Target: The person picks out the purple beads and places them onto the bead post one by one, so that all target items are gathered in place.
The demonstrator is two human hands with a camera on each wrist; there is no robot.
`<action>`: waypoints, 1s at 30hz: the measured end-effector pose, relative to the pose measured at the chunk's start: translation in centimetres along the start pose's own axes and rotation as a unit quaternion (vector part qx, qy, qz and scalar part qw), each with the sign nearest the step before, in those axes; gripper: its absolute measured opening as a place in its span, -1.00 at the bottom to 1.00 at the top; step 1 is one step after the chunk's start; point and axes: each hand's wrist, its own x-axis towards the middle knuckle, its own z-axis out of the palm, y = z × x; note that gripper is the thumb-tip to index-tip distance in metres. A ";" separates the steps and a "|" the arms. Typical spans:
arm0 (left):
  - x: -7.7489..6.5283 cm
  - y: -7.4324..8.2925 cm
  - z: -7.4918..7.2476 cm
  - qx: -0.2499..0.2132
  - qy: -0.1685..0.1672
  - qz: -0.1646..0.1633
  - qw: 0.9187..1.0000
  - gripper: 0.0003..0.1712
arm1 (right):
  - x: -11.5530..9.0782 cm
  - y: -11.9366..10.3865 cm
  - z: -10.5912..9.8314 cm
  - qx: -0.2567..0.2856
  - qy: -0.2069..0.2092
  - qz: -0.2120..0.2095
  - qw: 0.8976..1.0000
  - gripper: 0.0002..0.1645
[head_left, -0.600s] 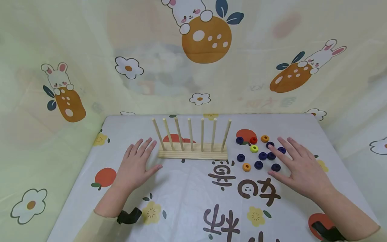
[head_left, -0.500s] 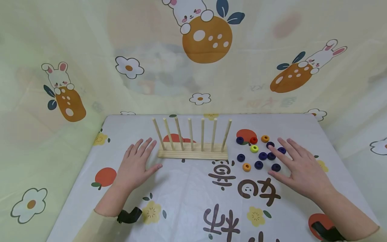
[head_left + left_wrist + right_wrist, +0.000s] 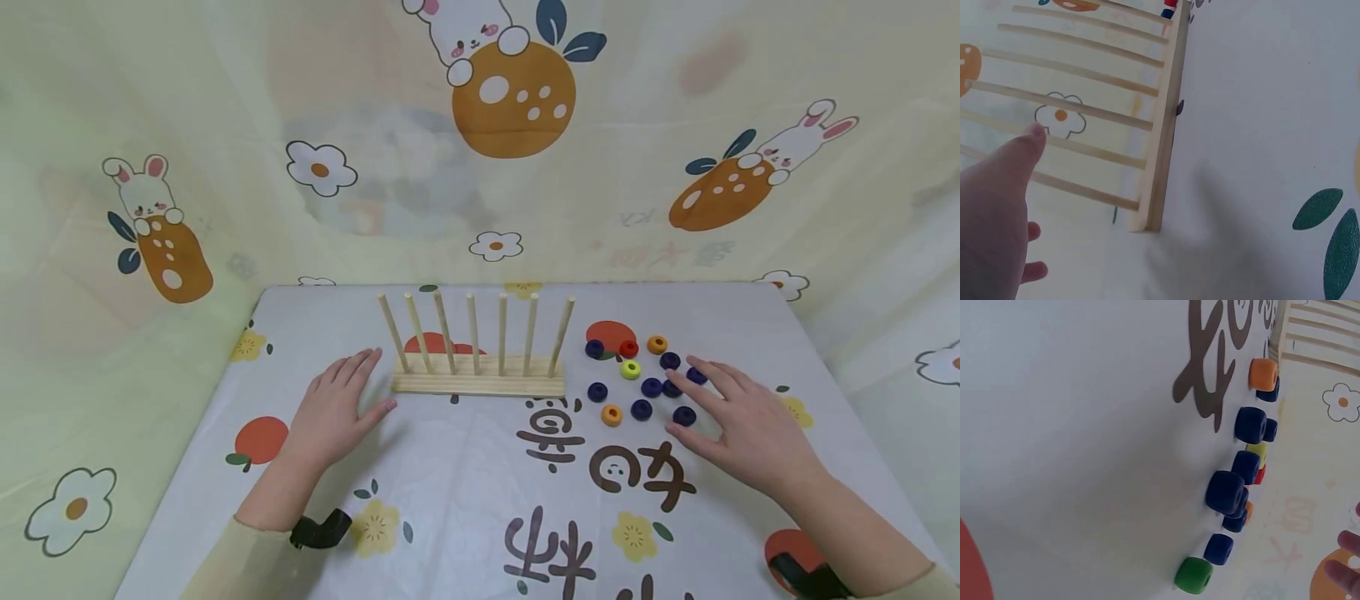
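Left hand: Here it is, the left hand (image 3: 330, 417), just left of the rack, thumb out to the right and well away from the fingers, the fingers lying close together; the grip is loose, clamped on nothing.
Right hand: Over on the other side, the right hand (image 3: 750, 429) reaches in from the near right, fingers spread, thumb apart, grip unclamped; the head view lays its fingertips across the edge of the beads, while the right wrist view shows the fingers away from them.
Peg rack: Centre stage, the wooden peg rack (image 3: 480, 383), seven bare pegs (image 3: 472, 333) rising in a row along its long base, the outer ones appearing to lean outward.
Dark blue beads: Eight of these dark blue beads (image 3: 641, 409), scattered right of the rack, two side by side near the right fingertips; whether that pair touches, I cannot tell.
Orange beads: One orange bead (image 3: 612, 415) on the near side, another orange bead (image 3: 657, 344) at the far edge.
Brights: A red bead (image 3: 628, 348) at the far side, and the yellow-green bead (image 3: 630, 369) just nearer.
Green bead: The right wrist view catches a green bead (image 3: 1194, 575) at the cluster's right end.
Surroundings: White printed tablecloth (image 3: 450, 467) below, pale yellow rabbit-print backdrop (image 3: 390, 267) behind.
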 end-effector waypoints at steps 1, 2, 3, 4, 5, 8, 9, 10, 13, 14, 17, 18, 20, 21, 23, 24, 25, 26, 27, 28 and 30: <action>0.0 -0.1 0.1 -0.007 -0.002 -0.003 1.000 -0.05 | -0.1 0.0 0.1 0.002 -0.002 0.001 1.000 -0.08; 0.1 -0.2 0.2 -0.013 -0.004 -0.006 1.000 -0.05 | -0.1 0.0 0.2 0.005 -0.005 0.004 1.000 -0.08; 0.1 -0.2 0.4 -0.019 -0.007 -0.010 1.000 -0.05 | -0.2 0.1 0.2 0.008 -0.007 0.007 1.000 -0.09; 0.2 -0.3 0.5 -0.025 -0.011 -0.013 1.000 -0.06 | -0.3 0.1 0.3 0.011 -0.011 0.011 1.000 -0.10; 0.2 -0.4 0.6 -0.032 -0.014 -0.016 0.999 -0.06 | -0.4 0.1 0.4 0.014 -0.016 0.016 1.000 -0.11; 0.4 -0.7 1.0 -0.050 -0.025 -0.030 0.998 -0.07 | -0.5 0.2 0.9 0.026 -0.032 0.033 0.999 -0.15; 0.5 -0.9 1.1 -0.057 -0.029 -0.034 0.997 -0.07 | -0.6 0.2 1.1 0.029 -0.035 0.039 0.998 -0.17; 0.7 -1.0 1.3 -0.063 -0.031 -0.038 0.997 -0.08 | -0.6 0.3 1.2 0.032 -0.039 0.044 0.998 -0.18; 1.0 -1.5 1.7 -0.081 -0.040 -0.050 0.995 -0.09 | -0.7 0.5 1.7 0.039 -0.047 0.060 0.996 -0.22; 1.1 -1.7 1.8 -0.086 -0.043 -0.054 0.994 -0.09 | -0.8 0.6 1.9 0.041 -0.049 0.065 0.996 -0.23; 1.5 -2.1 2.0 -0.097 -0.048 -0.061 0.992 -0.09 | -0.9 0.9 2.4 0.047 -0.056 0.076 0.994 -0.25; 1.6 -2.2 2.1 -0.100 -0.049 -0.063 0.992 -0.09 | -1.0 1.0 2.5 0.049 -0.059 0.079 0.994 -0.26; 1.8 -2.4 2.2 -0.103 -0.052 -0.065 0.991 -0.09 | -1.1 1.2 2.9 0.051 -0.062 0.086 0.993 -0.27; 1.9 -2.4 2.3 -0.104 -0.053 -0.066 0.991 -0.09 | -1.1 1.4 3.1 0.053 -0.066 0.090 0.992 -0.27; 2.2 -2.5 2.4 -0.107 -0.057 -0.067 0.990 -0.10 | -1.1 1.6 3.4 0.055 -0.072 0.097 0.991 -0.27; 2.4 -2.5 2.4 -0.107 -0.060 -0.068 0.990 -0.10 | -1.1 1.8 3.5 0.058 -0.077 0.102 0.990 -0.27; 2.5 -2.5 2.5 -0.107 -0.063 -0.068 0.990 -0.10 | -1.1 1.9 3.6 0.059 -0.080 0.106 0.989 -0.27; 2.6 -2.6 2.7 -0.108 -0.066 -0.069 0.990 -0.10 | -1.1 2.0 3.7 0.061 -0.085 0.111 0.988 -0.27; 2.8 -2.6 2.8 -0.106 -0.070 -0.070 0.989 -0.10 | -1.1 2.2 3.8 0.062 -0.090 0.113 0.988 -0.26; 3.0 -2.7 2.9 -0.106 -0.075 -0.071 0.989 -0.10 | -1.1 2.3 3.9 0.061 -0.095 0.116 0.987 -0.26; 3.3 -2.8 3.3 -0.105 -0.086 -0.075 0.988 -0.09 | -1.1 2.4 4.1 0.063 -0.106 0.123 0.985 -0.25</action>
